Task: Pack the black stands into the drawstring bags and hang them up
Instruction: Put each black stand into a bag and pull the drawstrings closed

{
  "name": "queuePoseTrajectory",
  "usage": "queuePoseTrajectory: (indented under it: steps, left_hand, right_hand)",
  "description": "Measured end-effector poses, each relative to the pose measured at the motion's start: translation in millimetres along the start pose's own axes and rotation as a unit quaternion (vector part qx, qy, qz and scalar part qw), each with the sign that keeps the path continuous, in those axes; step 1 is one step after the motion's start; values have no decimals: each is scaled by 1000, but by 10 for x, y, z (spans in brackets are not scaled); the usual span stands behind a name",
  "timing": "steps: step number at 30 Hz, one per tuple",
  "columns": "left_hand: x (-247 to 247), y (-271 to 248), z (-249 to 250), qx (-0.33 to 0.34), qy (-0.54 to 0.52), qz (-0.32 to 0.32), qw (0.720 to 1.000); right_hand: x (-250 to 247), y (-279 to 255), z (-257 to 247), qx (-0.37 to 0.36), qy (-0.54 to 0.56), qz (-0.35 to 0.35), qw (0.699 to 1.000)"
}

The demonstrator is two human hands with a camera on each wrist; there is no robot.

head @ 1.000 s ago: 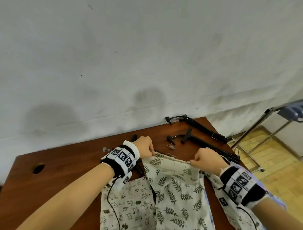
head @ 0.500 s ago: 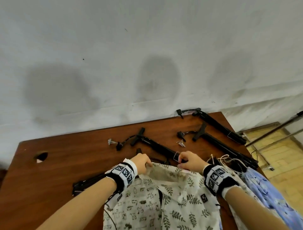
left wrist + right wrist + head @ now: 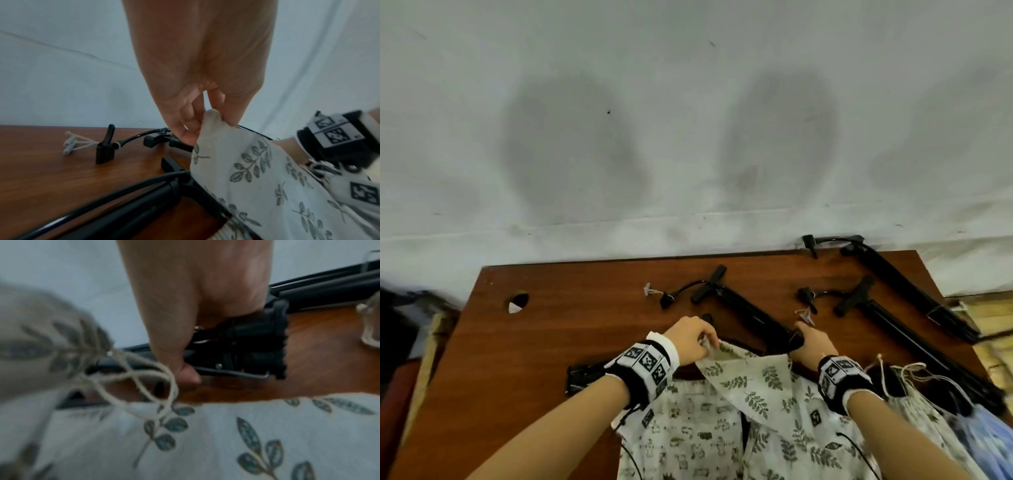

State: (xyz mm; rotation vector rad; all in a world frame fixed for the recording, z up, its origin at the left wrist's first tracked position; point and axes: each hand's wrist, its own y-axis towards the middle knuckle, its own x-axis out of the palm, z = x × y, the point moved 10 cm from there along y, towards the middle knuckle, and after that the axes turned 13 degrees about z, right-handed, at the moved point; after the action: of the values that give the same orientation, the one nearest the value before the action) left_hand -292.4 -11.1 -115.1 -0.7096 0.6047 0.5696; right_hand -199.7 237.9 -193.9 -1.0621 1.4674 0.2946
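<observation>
A cream leaf-print drawstring bag (image 3: 760, 394) lies at the table's front edge. My left hand (image 3: 693, 337) pinches the bag's mouth rim (image 3: 211, 116) and lifts it. My right hand (image 3: 810, 342) grips the near end of a black stand (image 3: 750, 313) that lies slanted on the brown table (image 3: 571, 308); in the right wrist view the fingers (image 3: 185, 353) curl round its black end block (image 3: 257, 340). The bag's cord (image 3: 148, 378) loops loose beside that hand. Two more black stands (image 3: 893, 318) (image 3: 914, 287) lie at the right. Another stand (image 3: 585, 371) pokes out under my left wrist.
A second bag with small printed figures (image 3: 688, 428) lies left of the leaf bag, and more bags with white cords (image 3: 914, 390) lie at the right edge. A round cable hole (image 3: 517, 302) is at the table's left. The white wall (image 3: 688, 137) stands right behind the table.
My right hand has let go of the bag's rim and taken hold of the black stand's near end. The left hand still holds the rim. The head view has tilted up.
</observation>
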Motion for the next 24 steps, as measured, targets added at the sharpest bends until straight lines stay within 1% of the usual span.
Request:
queuePoseTrajectory:
  steps: [2,4,7,10,11,12,14,15,16,18,19,20,21,23,24]
  left_hand:
    - [-162,48,-35,-23,-31,45,998]
    - [-364,87,-14,-35,-71,104,991]
    - [-729,88,191,-19,-123,199,972]
    - [-1043,36,431,-11,-188,265,946]
    - [-1115,18,485,-13,-195,279,940]
    - [-1248,-40,636,4,-184,304,935]
    - [-1469,-155,893,46,-133,355,924]
    - [-1569,-197,989,57,-114,375,918]
    - [-1638,-219,1080,66,-98,384,916]
    - [-1669,-274,1291,85,-67,366,924]
    - [-1648,-323,1406,88,-65,356,928]
    - [-1622,-363,1508,89,-88,347,929]
    - [-1568,-403,1617,94,-147,330,928]
    - [-1453,-484,1825,112,-294,284,906]
    - [-1422,-527,1909,118,-335,266,896]
  right_hand:
    - [-197,-55,68,10,6,27,1000]
    - [-426,-141,109,16,30,60,998]
    - [-836,-323,164,10,82,108,991]
    - [-1253,-544,123,-17,138,145,980]
    - [-1349,-600,93,-29,158,153,975]
    - [-1520,-710,74,-42,175,173,968]
    - [-1780,-925,54,-65,200,207,956]
    - [-1885,-1021,49,-72,218,219,948]
    - [-1975,-1114,59,-76,240,229,940]
    - [-2097,-1298,40,-87,289,232,925]
    - [-2123,-1389,8,-98,314,225,917]
    - [-2127,-1449,-53,-111,335,215,911]
    - [-2117,-1510,-124,-121,352,204,906]
    - [-2060,-1629,-283,-141,377,180,898]
    - [-2045,-1690,-349,-143,396,172,891]
